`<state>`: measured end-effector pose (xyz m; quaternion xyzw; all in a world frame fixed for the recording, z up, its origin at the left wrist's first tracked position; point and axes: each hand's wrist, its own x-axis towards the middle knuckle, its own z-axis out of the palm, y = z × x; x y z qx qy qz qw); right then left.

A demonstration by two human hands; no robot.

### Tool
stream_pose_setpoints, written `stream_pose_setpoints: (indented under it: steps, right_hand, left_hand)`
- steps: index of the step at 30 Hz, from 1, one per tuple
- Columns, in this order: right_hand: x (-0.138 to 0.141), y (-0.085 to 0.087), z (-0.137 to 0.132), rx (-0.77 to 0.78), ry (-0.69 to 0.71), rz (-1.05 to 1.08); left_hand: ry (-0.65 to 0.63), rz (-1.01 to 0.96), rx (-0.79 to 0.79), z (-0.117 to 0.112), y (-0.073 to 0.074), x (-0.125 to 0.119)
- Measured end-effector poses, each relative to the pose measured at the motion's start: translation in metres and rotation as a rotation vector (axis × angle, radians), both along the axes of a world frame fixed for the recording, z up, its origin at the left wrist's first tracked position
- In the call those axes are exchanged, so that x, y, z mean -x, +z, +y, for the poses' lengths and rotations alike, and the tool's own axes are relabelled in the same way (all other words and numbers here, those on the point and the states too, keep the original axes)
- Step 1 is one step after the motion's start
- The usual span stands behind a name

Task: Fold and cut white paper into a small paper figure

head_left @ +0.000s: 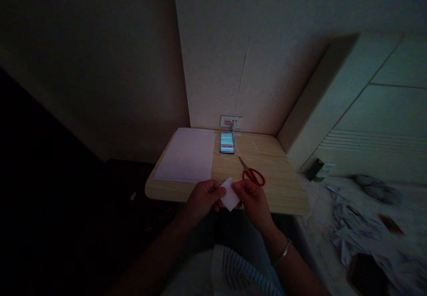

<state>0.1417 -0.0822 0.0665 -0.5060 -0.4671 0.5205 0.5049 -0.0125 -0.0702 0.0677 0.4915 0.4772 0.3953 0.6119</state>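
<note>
A small white piece of paper [229,193] is pinched between both my hands over the front edge of a small wooden table [283,185]. My left hand [203,198] grips its left corner with closed fingers. My right hand [251,198], with a bracelet on the wrist, grips the right side. Red-handled scissors [252,174] lie on the table just beyond my right hand. A large white sheet [188,156] lies flat on the table's left half.
A phone [227,142] with a lit screen lies at the back of the table, below a wall socket [231,122]. Thin paper strips lie near it. To the right is a bed [367,225] strewn with crumpled paper scraps. The room is dim.
</note>
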Motion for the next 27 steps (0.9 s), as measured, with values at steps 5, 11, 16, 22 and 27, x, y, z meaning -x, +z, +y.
stream_pose_setpoints:
  steps: [5,11,16,22,27]
  right_hand:
    - [-0.006,-0.002,0.004,0.056,0.128,0.039]
    - [-0.002,0.003,0.004,-0.029,0.085,-0.087]
    - [-0.003,0.009,0.001,0.064,0.128,-0.041]
    - [-0.008,0.0,0.0,0.013,0.014,-0.228]
    - [-0.012,-0.002,0.0,0.068,0.042,-0.198]
  left_hand:
    - [0.026,0.03,0.03,0.0,0.0,0.004]
    - [-0.115,0.131,0.019,-0.004,0.003,-0.002]
    - [-0.128,0.107,0.021,-0.005,0.004,0.001]
    - [-0.165,0.102,0.049,-0.007,0.007,0.002]
    - [-0.147,0.139,0.052,-0.009,0.007,0.004]
